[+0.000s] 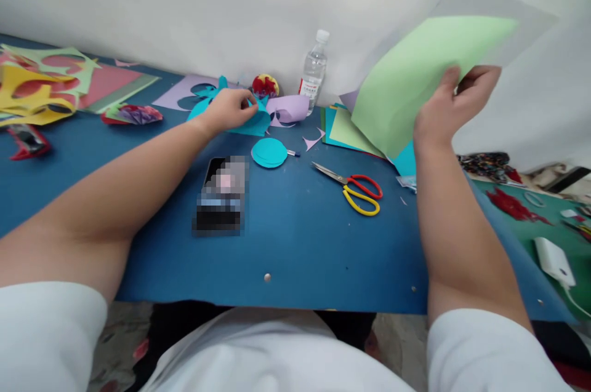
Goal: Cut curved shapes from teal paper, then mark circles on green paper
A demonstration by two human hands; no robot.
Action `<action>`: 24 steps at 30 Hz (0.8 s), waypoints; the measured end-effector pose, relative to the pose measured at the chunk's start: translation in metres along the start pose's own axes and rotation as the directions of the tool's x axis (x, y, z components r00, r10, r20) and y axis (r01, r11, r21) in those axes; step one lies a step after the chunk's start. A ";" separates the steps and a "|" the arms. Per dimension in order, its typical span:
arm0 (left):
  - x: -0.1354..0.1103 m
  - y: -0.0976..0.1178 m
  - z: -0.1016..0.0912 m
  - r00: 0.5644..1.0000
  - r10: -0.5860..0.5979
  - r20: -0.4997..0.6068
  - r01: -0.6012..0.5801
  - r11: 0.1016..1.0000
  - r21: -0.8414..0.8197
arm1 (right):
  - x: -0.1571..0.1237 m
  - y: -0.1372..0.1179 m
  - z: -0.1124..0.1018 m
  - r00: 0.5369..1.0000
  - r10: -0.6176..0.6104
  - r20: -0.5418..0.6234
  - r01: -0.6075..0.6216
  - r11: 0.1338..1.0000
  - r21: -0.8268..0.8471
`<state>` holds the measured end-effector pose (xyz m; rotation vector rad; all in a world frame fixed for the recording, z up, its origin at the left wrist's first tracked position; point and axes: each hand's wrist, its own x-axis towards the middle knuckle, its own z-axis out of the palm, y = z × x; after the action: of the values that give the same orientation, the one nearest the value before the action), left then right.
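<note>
Nearest you on the blue table (295, 256) lies a phone (221, 195), flat and clear of both hands. Just beyond it sits a teal disc (269, 152), and to its right the scissors (355, 188) rest on the table, red and yellow handles toward you, untouched. Your right hand (446, 109) is raised off the table, thumb and fingers pinched on the lower edge of a green sheet (415, 78), which tilts up above a stack of sheets (344, 130). Farther out, your left hand (231, 109) is closed on a teal cutout (252, 124) lying on the table. Beside it lie a lilac roll (289, 109) and, against the white wall, a bottle (314, 69). Paper scraps (41, 84) pile at far left.
</note>
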<state>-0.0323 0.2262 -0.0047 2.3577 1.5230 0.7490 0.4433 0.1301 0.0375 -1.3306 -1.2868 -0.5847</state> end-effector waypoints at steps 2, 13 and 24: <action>-0.005 0.023 -0.013 0.995 -0.038 -0.094 0.024 0.989 -0.144 | -0.002 -0.026 -0.011 0.988 -0.036 -0.148 0.033 0.999 -0.023; -0.096 0.113 -0.033 0.877 -0.057 0.478 0.470 0.311 -0.826 | -0.125 -0.168 -0.021 0.747 -0.569 0.344 0.507 0.822 0.258; -0.146 0.078 -0.005 0.921 -0.166 0.352 0.338 0.789 -0.513 | -0.206 -0.212 -0.042 0.189 -0.770 0.610 0.649 0.564 0.511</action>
<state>-0.0215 0.0613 -0.0074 1.6879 1.2376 0.6397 0.2090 -0.0274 -0.0594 -0.7367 -2.7680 -0.4857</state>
